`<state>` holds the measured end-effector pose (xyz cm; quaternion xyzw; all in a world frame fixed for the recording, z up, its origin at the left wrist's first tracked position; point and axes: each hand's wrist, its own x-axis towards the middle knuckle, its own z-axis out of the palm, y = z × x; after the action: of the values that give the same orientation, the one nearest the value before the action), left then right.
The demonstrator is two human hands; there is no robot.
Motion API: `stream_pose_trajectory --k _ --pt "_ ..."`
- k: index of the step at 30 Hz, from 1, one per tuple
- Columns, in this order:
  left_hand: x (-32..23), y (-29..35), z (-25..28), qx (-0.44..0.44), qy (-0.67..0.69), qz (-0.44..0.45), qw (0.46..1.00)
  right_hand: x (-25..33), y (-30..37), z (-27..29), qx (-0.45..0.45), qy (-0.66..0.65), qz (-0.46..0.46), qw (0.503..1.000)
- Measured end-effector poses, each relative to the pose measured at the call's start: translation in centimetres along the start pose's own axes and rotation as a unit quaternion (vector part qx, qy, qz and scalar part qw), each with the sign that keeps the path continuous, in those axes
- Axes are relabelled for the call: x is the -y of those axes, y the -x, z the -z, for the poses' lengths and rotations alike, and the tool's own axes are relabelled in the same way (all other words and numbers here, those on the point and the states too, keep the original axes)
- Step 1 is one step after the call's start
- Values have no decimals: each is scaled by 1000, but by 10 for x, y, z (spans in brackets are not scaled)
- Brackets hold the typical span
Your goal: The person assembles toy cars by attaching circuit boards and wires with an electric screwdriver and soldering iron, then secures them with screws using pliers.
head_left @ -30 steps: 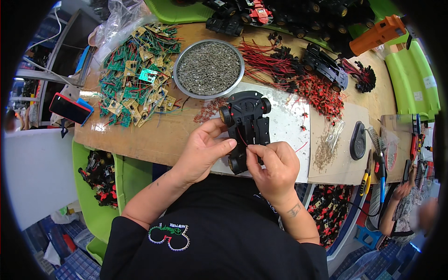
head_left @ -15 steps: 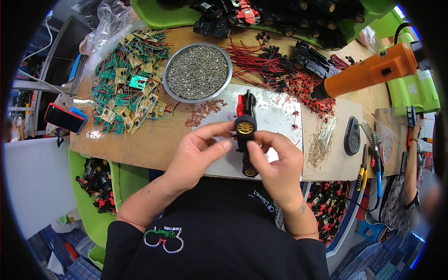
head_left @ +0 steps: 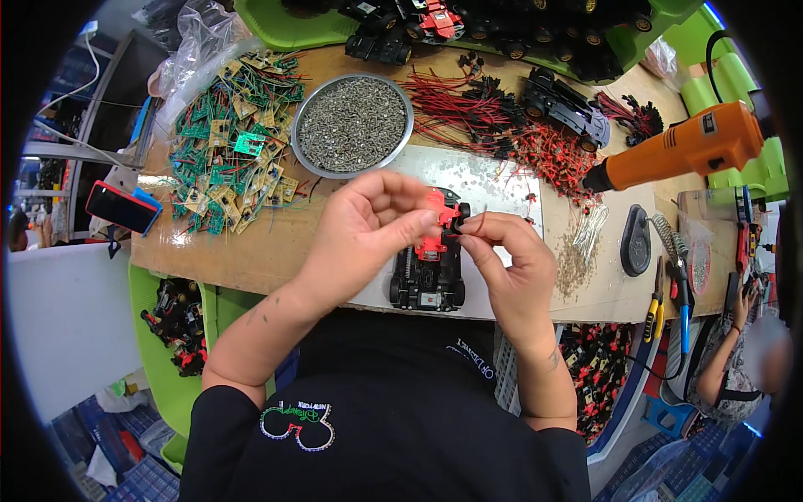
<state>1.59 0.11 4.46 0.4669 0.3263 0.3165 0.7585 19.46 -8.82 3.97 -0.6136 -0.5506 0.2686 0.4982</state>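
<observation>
A toy car chassis (head_left: 428, 272), black with a red front piece and small black wheels, lies flat over the white board (head_left: 381, 289) with its broad face up. My left hand (head_left: 360, 230) is at its far end, thumb against the red piece and the other fingers curled. At the front wheel on the other side, my right hand (head_left: 512, 255) pinches thumb and forefinger together. A thin reddish strand shows by these fingertips; what lies between them is too small to make out.
A metal bowl of screws (head_left: 351, 124) stands beyond my hands, left of red and black wires (head_left: 460, 109). Circuit boards (head_left: 230, 151) are heaped at left. An orange electric screwdriver (head_left: 682, 151) juts in from the right, above pliers (head_left: 655, 309). A co-worker (head_left: 723, 368) sits at far right.
The chassis has turned from edge-on to flat, its broad face now up. My left hand has moved up and right to its red piece. My right hand has shifted slightly right.
</observation>
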Motion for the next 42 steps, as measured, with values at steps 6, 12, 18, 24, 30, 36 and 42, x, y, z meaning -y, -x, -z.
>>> stream_pose_trajectory --k 6,12,18,24,30,36,42 --pt "14 -2 0 131 -31 264 955 6 5 -5 53 -11 57 997" --pt "14 3 -16 19 -613 -318 723 -8 4 -13 62 78 -103 990" --pt "25 -4 -2 4 -477 -205 855 -17 -1 -10 60 117 38 991" --pt "27 -7 -1 36 -219 26 975 -15 2 -13 36 133 53 989" --pt "28 -7 -4 2 -105 27 994 -10 5 -13 33 101 57 993" --pt "33 -7 -3 13 -299 -63 952 -4 -8 -6 -33 82 92 992" --pt "26 -12 -12 -14 -338 -27 941 -40 -6 36 -86 350 -103 927"
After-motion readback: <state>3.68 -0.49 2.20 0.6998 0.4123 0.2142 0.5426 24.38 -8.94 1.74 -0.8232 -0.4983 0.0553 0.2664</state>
